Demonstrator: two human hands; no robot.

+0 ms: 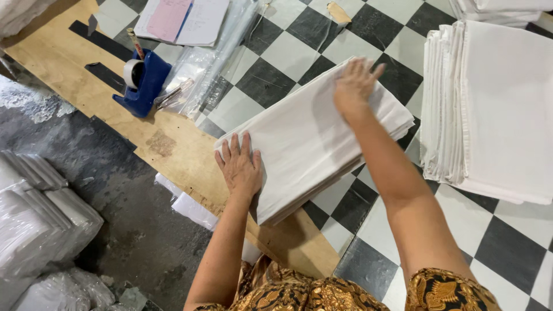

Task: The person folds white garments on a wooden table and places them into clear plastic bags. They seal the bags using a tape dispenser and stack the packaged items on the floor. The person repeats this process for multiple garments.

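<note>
At the far left of the frame we see bagged white bundles point(40, 224) lying on the grey concrete floor. In the upper left, a blue tape dispenser point(144, 80) sits on the plywood edge point(173, 147) of the work surface, with clear plastic bags point(213, 63) and some papers point(181, 20) just beside it.

Moving to the centre, our left hand point(241, 167) lies flat, fingers spread and gripping nothing, on the near-left corner of a folded white cloth stack point(311, 144). That stack rests on the black-and-white chequered tabletop point(271, 80), partly overlapping the plywood. Our right hand point(354, 86) is also open, palm down, pressing the stack's far corner towards the upper middle of the frame.

We judge the cloth soft, light and limp, its layers likely to slide on one another; it looks best held along the folded edges or supported under both ends with flat palms.

At the right stands a taller pile of folded white cloth point(495, 109), apart from ours.
</note>
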